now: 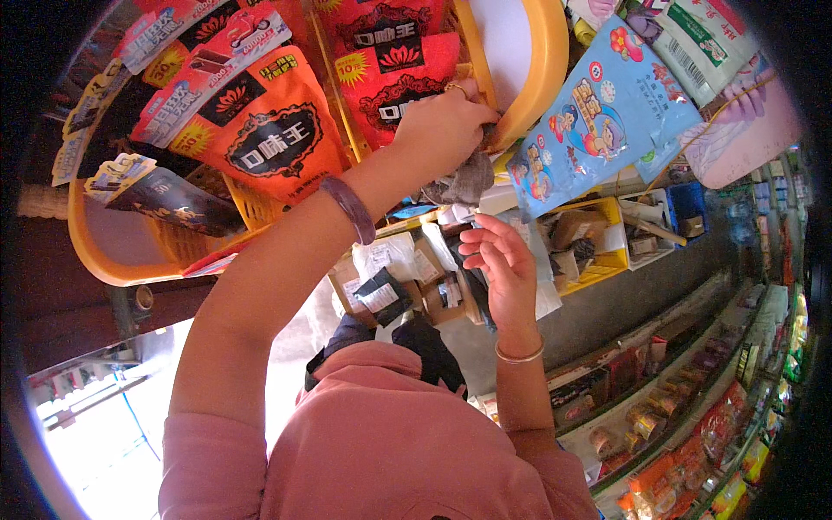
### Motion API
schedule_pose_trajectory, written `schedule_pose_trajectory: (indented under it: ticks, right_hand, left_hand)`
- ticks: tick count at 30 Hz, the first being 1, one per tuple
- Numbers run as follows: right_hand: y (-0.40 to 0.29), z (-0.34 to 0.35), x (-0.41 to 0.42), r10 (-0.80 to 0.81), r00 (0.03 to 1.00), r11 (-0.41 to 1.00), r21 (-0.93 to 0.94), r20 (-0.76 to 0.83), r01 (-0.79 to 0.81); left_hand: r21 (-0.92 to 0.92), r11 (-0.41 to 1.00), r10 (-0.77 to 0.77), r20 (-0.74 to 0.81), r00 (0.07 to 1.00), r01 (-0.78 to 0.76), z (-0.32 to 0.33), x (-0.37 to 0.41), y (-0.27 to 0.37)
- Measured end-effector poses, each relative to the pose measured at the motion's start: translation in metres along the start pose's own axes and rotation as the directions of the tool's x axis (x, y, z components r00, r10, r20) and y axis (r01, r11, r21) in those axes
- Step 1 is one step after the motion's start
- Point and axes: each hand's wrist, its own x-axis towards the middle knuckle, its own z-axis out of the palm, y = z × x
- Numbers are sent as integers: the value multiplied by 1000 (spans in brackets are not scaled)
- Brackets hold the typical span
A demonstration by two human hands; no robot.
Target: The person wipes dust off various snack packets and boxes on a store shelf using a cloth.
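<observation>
My left arm, with a purple bangle (350,209), reaches across to the front edge of a yellow plastic display rack (533,91). The fingers of my left hand (445,123) are bent around a grey cloth (463,182), which hangs below them. Behind that hand stand red snack pouches (396,71). My right hand (504,266), with a thin bangle on its wrist, is raised below the cloth, fingers apart and slightly curled. Its fingertips are near a small white object (456,214); whether they touch it is unclear.
An orange snack pouch (279,130) fills the rack's left part, beside a dark packet (179,198). Blue printed bags (598,117) lie to the right. Below are boxed parcels (383,296) and a yellow bin (601,240). Stocked shelves (663,416) line the right side.
</observation>
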Motion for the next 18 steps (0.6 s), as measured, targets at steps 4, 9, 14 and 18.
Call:
schedule_pose_trajectory:
  ticks: [4, 9, 14, 18]
  right_hand:
    - [-2, 1, 0, 8, 1000, 1000, -23, 6, -8]
    - [-9, 0, 0, 11, 1000, 1000, -11, -1, -11]
    - [-10, -10, -3, 25, 998, 1000, -16, -57, -26]
    - [-6, -24, -12, 42, 992, 999, -15, -120, -44]
  left_hand:
    - [-118, 993, 6, 14, 1000, -4, 6, 9, -12]
    - [-226, 965, -87, 199, 976, 132, -1, 24, -12]
    - [-28, 976, -206, 169, 964, 214, -15, 22, 3]
    - [5, 987, -160, 215, 963, 163, -14, -1, -10]
